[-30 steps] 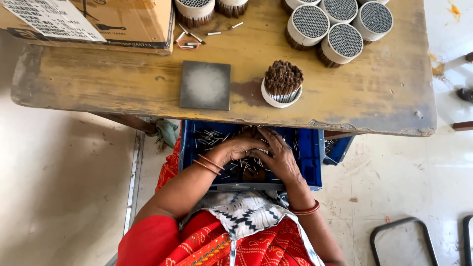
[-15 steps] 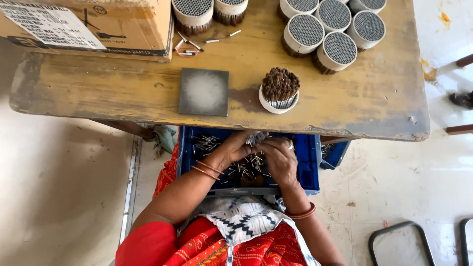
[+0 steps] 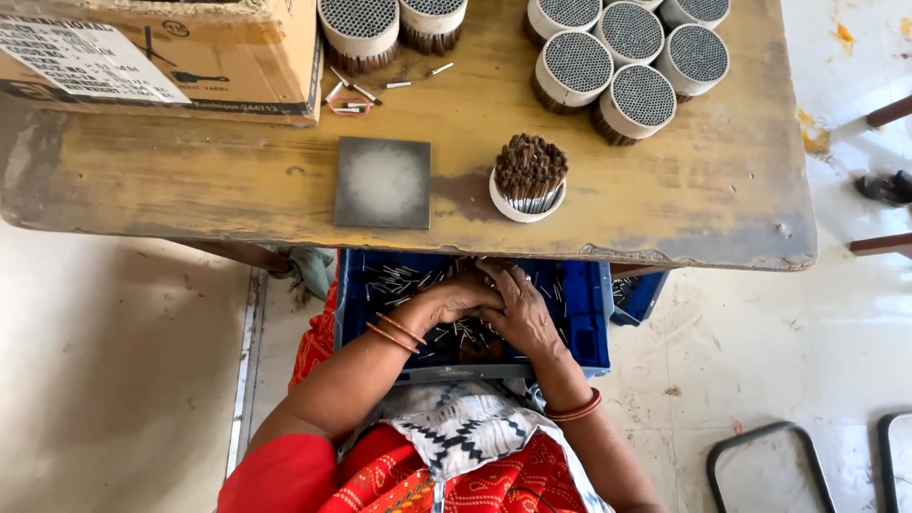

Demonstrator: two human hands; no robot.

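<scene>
1. Both hands are down in the blue crate (image 3: 589, 318), pressed together over a heap of thin sticks (image 3: 399, 283); the left hand (image 3: 454, 299) curls over them and the right hand (image 3: 518, 309) lies partly across it, fingers bent. Whether either grip is clenched on sticks I cannot tell, since the palms hide what is under them.
2. Hidden or cut off: the crate's far edge sits under the tabletop (image 3: 190, 180) rim, its near edge is behind patterned cloth (image 3: 465, 432), and the sticks beneath the hands are out of sight. A cardboard box (image 3: 228, 57) and the top bundles run off the upper edge.
3. Sticks in the crate lie loose and crossed, most with their long axis roughly left to right. On the tabletop a white cup (image 3: 527, 201) holds a bunch standing on end, brown tips up. Round paper-wrapped bundles (image 3: 632, 57) stand in a cluster at the far right, two more (image 3: 356, 28) by the box, with a few stray sticks (image 3: 351, 95) beside them.
4. Just left of the cup lies a grey square tile (image 3: 382, 182), flat.
5. Worn yellow wood, scuffed and stained, makes the tabletop; below is a pale, marked floor (image 3: 114, 380).
</scene>
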